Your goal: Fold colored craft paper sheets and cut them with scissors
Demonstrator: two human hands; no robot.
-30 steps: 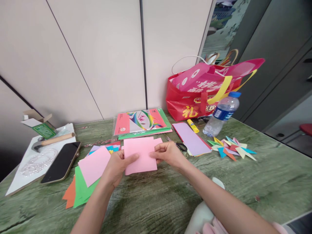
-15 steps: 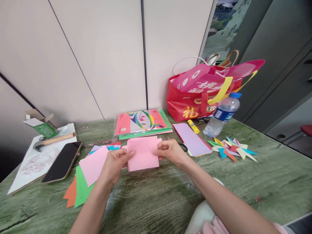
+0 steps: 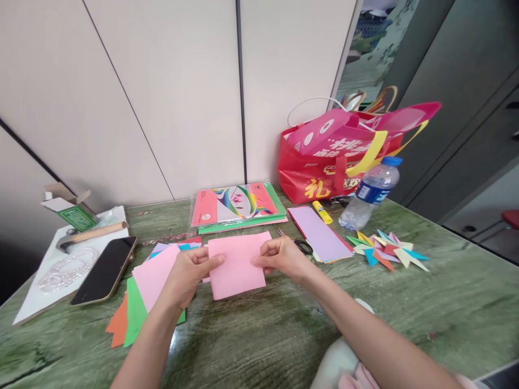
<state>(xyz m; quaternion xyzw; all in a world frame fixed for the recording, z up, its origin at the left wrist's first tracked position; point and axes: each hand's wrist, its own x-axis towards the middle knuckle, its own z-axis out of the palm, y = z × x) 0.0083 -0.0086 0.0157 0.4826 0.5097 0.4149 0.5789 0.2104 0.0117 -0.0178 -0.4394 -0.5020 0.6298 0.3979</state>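
Note:
A pink sheet of paper (image 3: 238, 270) is held up in front of me, roughly square and facing me. My left hand (image 3: 194, 270) pinches its left edge, thumb in front and fingers behind. On the opposite edge, my right hand (image 3: 279, 256) grips with thumb and curled fingers. Part of another pink layer peeks out behind the left side; whether it joins the held paper I cannot tell. Beside my left forearm lies a fan of coloured sheets (image 3: 156, 275), pink, green and orange. Black-handled scissors (image 3: 303, 247) rest just beyond my right hand.
Packaged coloured paper (image 3: 237, 202) lies by the wall. To the right are purple strips (image 3: 322, 235), a glue stick (image 3: 323, 212), a water bottle (image 3: 371, 192), folded paper stars (image 3: 389, 248) and a red bag (image 3: 308, 173). A phone (image 3: 106, 270) and hammer-like tool (image 3: 93, 234) lie left.
The pink paper now looks taller, its lower edge reaching nearer to me and its top slightly tilted. Both hands keep their hold on its sides.

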